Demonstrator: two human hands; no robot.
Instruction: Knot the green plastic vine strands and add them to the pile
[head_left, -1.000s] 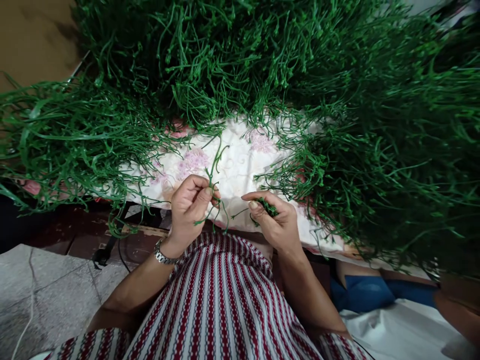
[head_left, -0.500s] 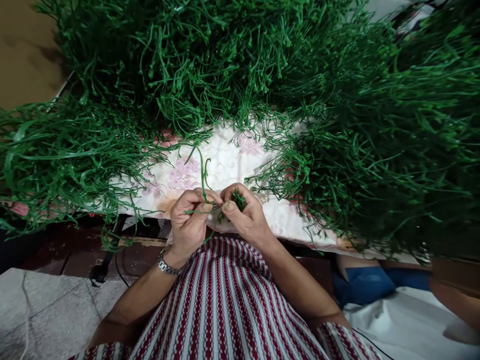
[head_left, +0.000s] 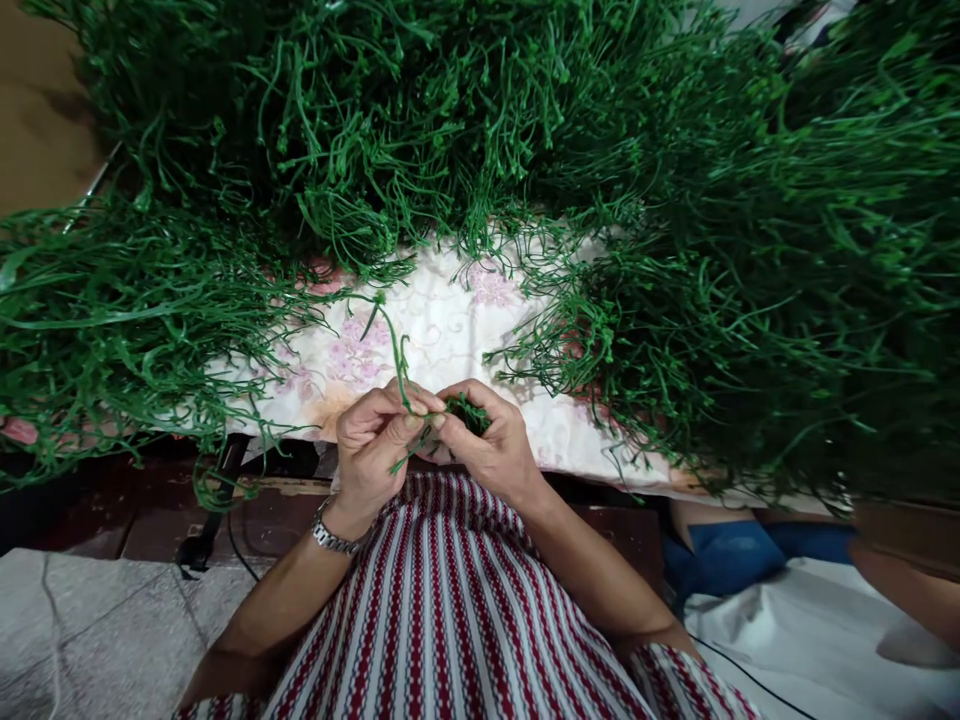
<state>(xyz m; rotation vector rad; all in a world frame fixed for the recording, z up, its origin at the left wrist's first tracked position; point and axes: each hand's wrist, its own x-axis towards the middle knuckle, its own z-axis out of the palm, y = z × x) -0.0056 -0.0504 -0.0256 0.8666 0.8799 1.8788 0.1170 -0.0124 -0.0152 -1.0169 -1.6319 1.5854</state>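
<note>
My left hand (head_left: 379,435) pinches a thin green artificial-looking plant stem (head_left: 397,355) between thumb and fingertips. The stem rises from the pinch and bends left at its top. My right hand (head_left: 491,440) is closed, its thumb and forefinger meeting the left fingertips at the stem's lower part. Small dark green sprigs (head_left: 466,412) stick out from within the curl of my right fingers. Both hands are in front of my striped garment, at the near edge of a flowered white cloth (head_left: 442,310). Exactly where the fingertips meet, details are too small to tell.
Large heaps of similar green stems lie at the back (head_left: 420,110), to the left (head_left: 127,320) and to the right (head_left: 712,300). A person's leg in blue clothing (head_left: 735,555) shows at the lower right. Dark wood and a pale floor (head_left: 112,630) are below left.
The stem in my left hand has tilted slightly left and down. My right fingertips have closed in on the left ones, and the sprigs in my right hand have turned.
</note>
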